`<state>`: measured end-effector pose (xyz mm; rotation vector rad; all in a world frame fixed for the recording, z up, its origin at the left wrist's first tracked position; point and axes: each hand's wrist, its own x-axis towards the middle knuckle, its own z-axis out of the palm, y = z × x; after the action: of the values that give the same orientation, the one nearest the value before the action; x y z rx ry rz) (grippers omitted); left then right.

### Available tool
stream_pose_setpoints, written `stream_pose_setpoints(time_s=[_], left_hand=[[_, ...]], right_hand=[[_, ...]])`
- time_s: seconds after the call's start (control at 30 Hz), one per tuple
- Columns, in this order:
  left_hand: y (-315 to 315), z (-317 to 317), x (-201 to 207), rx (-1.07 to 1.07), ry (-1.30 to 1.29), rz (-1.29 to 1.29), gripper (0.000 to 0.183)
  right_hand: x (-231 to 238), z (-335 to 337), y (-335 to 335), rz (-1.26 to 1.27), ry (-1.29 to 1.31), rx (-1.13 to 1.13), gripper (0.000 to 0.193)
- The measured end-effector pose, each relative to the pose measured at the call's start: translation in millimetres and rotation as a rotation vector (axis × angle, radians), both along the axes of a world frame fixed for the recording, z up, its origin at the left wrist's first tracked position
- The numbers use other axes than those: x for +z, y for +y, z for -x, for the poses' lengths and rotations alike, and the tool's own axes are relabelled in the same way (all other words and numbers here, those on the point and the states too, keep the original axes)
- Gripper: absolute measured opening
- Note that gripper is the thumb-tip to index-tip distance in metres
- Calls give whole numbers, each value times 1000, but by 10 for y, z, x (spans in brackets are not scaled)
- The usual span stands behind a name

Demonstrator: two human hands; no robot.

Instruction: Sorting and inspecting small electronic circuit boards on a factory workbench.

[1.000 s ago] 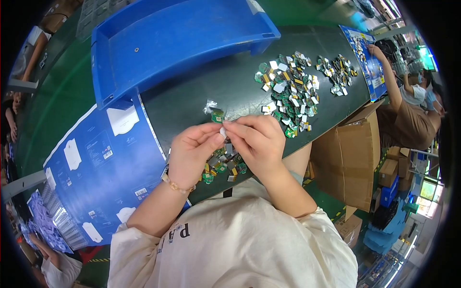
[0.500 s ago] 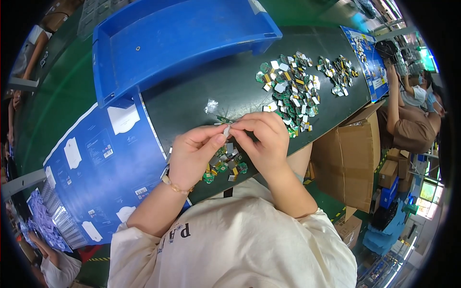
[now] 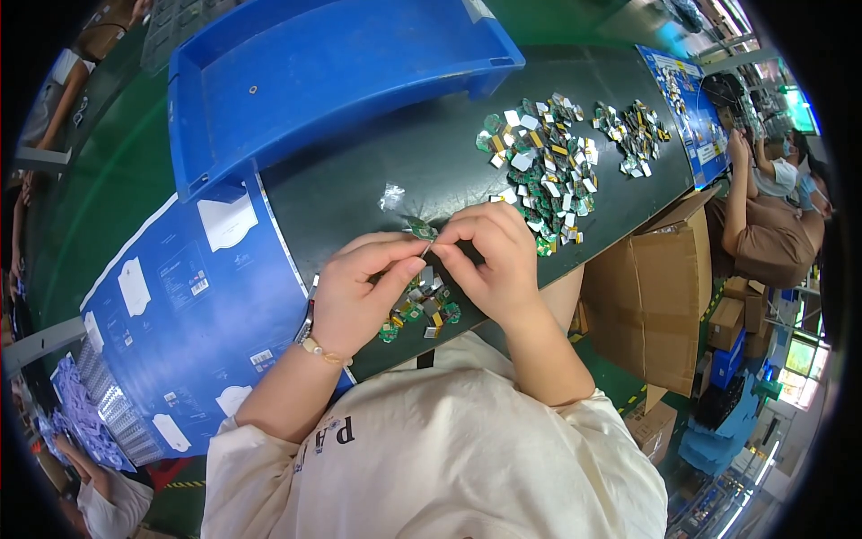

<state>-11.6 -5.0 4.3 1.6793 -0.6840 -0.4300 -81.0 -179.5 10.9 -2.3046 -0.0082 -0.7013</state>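
fairly bright light falls across the blue bin (image 3: 341,76) and, below it, the dark tabletop (image 3: 350,175), with a shadow under the bin's near edge. crumpled clear plastic (image 3: 391,197) below the bin glints. far to the right of the bin, a window (image 3: 799,361) glares almost white. the bin's long edge bows, black swallows the corners well beyond it, and the small green board (image 3: 419,229) below it looks soft.

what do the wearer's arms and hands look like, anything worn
Cream short sleeves end above bare forearms. The left hand and right hand are gloveless. A pale beaded bracelet and a dark band, perhaps a watch, show at the left wrist.
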Motion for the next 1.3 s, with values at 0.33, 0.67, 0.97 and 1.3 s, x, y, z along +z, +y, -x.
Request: stream_pose_setpoints(time_s=[0.33, 0.67, 0.97, 1.3], left_hand=[[19, -43, -51, 175, 633, 307, 23], [8, -64, -40, 152, 713, 294, 24], [19, -39, -52, 58, 629, 278, 26], [33, -57, -56, -162, 615, 435, 24]], right_hand=[[249, -144, -84, -7, -243, 174, 17], [850, -1127, -516, 649, -434, -283, 15], [389, -347, -78, -51, 0, 258, 36], [209, -87, -251, -171, 178, 288, 17]])
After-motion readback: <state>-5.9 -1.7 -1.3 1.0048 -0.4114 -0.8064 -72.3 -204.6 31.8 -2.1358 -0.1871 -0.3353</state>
